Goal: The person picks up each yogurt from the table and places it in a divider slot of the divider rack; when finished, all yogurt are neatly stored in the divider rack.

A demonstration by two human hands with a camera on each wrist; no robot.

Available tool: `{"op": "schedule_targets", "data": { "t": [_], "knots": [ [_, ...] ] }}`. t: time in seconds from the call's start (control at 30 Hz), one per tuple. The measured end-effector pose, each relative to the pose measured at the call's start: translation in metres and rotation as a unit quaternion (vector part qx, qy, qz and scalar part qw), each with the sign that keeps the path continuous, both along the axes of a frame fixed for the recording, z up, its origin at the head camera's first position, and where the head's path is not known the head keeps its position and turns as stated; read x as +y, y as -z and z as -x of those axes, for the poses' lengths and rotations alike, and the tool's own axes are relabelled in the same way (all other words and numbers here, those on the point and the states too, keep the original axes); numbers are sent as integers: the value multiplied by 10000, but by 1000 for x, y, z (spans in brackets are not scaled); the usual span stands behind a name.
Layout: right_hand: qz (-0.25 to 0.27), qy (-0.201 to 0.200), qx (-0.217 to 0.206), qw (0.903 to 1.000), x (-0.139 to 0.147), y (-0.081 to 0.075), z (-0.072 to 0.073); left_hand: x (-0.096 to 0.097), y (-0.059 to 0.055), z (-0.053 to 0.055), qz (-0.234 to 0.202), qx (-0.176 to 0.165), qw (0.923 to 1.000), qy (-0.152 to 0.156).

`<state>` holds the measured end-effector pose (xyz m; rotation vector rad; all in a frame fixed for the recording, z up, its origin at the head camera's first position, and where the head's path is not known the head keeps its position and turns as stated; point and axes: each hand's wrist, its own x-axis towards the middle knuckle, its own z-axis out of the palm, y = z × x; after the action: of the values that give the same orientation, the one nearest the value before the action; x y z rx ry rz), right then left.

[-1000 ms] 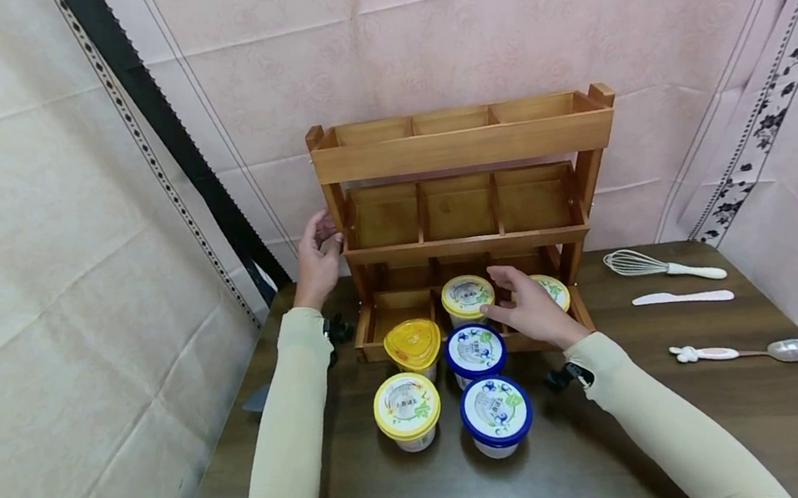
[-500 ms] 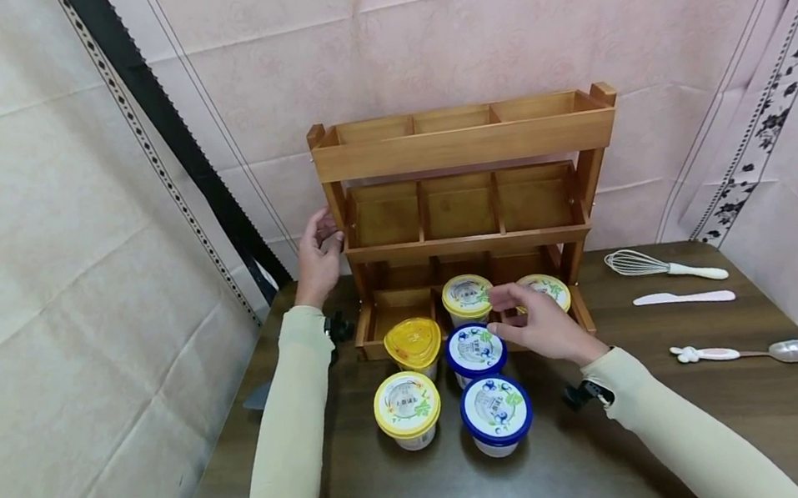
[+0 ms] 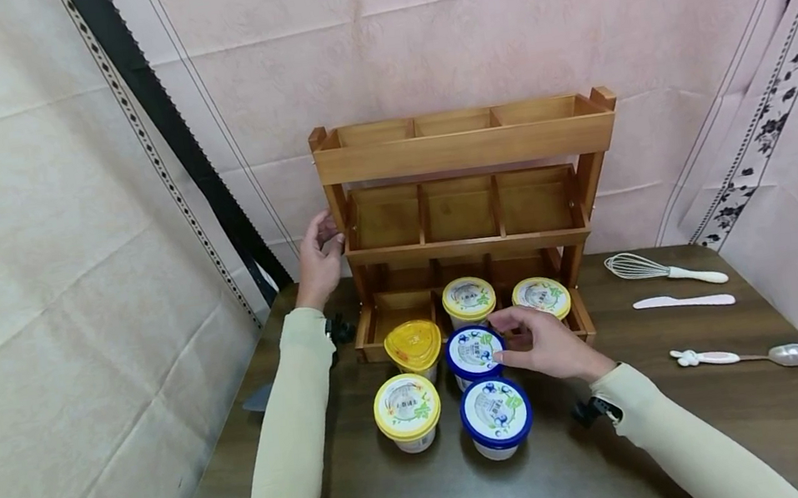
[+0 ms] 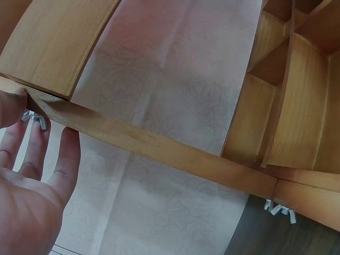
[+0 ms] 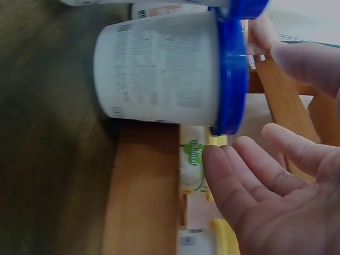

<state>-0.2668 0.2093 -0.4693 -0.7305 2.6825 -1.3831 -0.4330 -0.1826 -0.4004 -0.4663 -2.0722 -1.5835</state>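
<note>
Right fingers (image 5: 231, 186) bent beside blue-lidded tub (image 3: 471, 350) | left fingers (image 4: 66, 162) grip rack (image 3: 460, 209)

A white tub with a blue lid (image 5: 164, 71) stands on the dark bench (image 5: 48, 133), by the front edge of the wooden rack (image 5: 142, 191); the right hand (image 5: 281, 191) hangs just beside the lid, thumb and fingers apart. Behind that edge sits a yellow-lidded tub (image 5: 192, 167); another yellow-lidded one (image 5: 197, 242) shows partly.
</note>
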Motion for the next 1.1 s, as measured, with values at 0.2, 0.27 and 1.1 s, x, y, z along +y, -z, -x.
{"op": "schedule_targets", "data": {
  "t": [0.2,0.27,1.1],
  "knots": [
    [118,-185,-111,9997,1,10,1,0,-1,2,13,16,10000,-2],
    [154,-257,-189,9994,1,13,3,0,-1,2,-9,25,10000,18],
    [337,-1050,-979,9891,0,27,14,1,0,1,-109,-116,9999,-11]
  ]
}}
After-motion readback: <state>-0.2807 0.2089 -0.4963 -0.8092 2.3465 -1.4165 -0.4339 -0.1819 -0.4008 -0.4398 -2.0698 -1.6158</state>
